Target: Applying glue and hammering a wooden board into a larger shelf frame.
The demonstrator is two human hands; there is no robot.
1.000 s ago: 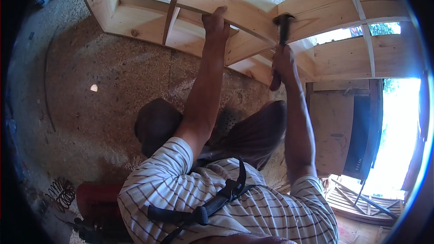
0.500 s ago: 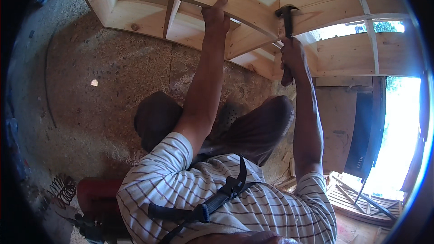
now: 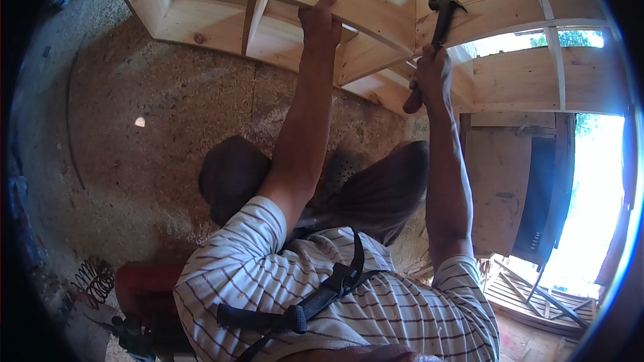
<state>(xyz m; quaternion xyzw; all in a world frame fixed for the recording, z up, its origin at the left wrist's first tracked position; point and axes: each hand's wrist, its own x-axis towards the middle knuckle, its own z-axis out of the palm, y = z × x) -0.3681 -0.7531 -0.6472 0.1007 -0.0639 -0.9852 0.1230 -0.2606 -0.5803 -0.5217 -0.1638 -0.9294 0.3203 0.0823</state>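
Observation:
A large frame of pale wooden boards [image 3: 376, 10], divided into compartments, spans the far side. My left hand [image 3: 320, 21] is closed round the lower edge of one of its boards; its thumb shows at the edge and most fingers are hidden. In my closed right hand [image 3: 433, 75] is a claw hammer [image 3: 441, 25], gripped by the handle. Its dark head is raised in front of the boards, to the right of the corner where several of them meet. Whether the head touches wood I cannot tell.
Sawdust and shavings cover the floor [image 3: 161, 94]. At the lower left are a coil of wire [image 3: 94, 278] and a red object [image 3: 144, 288]. A wooden panel [image 3: 496, 181] stands on the right by the bright opening, with slatted wood [image 3: 537, 298] below it.
The hammer's head has swung right and slightly up, away from the corner of the boards, and its handle now tilts more. My left hand stays on the board.

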